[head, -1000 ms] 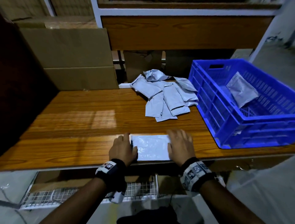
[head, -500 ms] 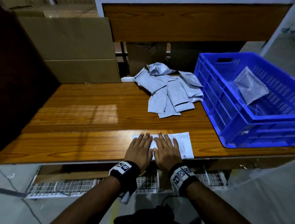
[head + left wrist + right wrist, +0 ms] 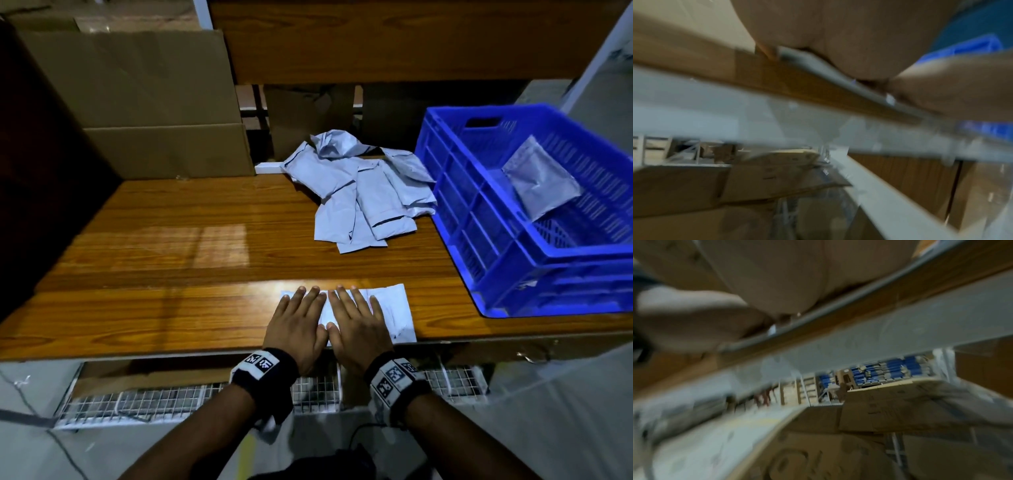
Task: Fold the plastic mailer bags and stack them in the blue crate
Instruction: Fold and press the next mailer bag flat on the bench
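Note:
A white mailer bag [image 3: 394,311] lies flat at the near edge of the wooden table [image 3: 171,267]. My left hand [image 3: 298,318] and right hand [image 3: 356,318] press on it side by side, palms down, fingers straight. The bag's right part shows past my right hand. A pile of grey mailer bags [image 3: 359,195] lies at the back of the table. The blue crate [image 3: 534,260] stands at the right with one folded bag [image 3: 541,181] inside. Both wrist views are blurred and show only my palms on the table's edge.
Brown cardboard boxes [image 3: 137,102] stand at the back left, and a wooden shelf board [image 3: 376,41] runs overhead. Below the table's front edge is a white wire rack [image 3: 154,401]. A small white box [image 3: 269,168] lies beside the pile.
A second ago my hands were apart at the bag's two ends. They came together at its left part and have pressed there for the last half second; the bag now lies wider and flatter.

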The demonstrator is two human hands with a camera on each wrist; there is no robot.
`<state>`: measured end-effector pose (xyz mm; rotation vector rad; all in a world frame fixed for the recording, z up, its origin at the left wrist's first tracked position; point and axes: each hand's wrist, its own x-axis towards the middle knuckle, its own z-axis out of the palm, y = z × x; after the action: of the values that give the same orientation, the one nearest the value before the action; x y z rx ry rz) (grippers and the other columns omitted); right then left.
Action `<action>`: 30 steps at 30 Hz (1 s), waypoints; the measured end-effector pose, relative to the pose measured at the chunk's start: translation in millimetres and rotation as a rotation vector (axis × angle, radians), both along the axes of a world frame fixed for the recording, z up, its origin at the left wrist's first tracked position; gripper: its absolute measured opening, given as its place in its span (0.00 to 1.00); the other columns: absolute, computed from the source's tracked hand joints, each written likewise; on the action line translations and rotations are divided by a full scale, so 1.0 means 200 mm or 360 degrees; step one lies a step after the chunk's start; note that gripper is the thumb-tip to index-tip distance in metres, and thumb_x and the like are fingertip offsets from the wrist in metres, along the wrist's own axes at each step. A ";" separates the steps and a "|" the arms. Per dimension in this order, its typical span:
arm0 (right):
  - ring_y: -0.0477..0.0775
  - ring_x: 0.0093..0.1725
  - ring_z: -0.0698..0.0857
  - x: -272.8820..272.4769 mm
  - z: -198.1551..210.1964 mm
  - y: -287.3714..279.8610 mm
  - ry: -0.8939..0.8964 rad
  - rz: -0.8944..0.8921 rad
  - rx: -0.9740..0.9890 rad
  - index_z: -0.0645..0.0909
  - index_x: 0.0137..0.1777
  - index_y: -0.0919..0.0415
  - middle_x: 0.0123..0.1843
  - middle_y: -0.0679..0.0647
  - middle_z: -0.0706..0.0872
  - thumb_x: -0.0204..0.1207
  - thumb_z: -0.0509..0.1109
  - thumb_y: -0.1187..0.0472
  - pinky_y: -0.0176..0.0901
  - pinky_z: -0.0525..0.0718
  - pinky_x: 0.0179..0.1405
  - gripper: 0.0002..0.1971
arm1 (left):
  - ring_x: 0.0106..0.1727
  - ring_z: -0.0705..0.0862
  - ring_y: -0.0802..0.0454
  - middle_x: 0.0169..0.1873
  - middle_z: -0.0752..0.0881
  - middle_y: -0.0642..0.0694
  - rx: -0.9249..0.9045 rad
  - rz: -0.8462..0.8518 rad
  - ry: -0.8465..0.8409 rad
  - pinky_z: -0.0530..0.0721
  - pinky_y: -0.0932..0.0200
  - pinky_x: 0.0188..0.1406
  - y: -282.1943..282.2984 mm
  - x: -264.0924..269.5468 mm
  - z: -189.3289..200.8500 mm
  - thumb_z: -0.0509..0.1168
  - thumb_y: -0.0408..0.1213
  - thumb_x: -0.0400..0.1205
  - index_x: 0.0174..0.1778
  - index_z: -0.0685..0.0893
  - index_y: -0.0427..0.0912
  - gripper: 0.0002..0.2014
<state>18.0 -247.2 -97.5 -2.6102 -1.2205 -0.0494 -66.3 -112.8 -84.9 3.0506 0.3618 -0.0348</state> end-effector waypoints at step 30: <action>0.60 0.81 0.67 0.23 -0.08 -0.33 -0.0042 -0.0105 -0.0019 0.65 0.82 0.62 0.82 0.60 0.67 0.83 0.45 0.40 0.60 0.62 0.80 0.34 | 0.85 0.47 0.50 0.85 0.52 0.47 -0.0070 0.0015 -0.0113 0.50 0.49 0.83 0.15 -0.09 -0.09 0.37 0.59 0.85 0.85 0.50 0.44 0.34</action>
<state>64.7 -313.9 -112.7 -2.6678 -1.1461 -0.0895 -84.1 -83.7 -102.8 2.9975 0.3658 0.0646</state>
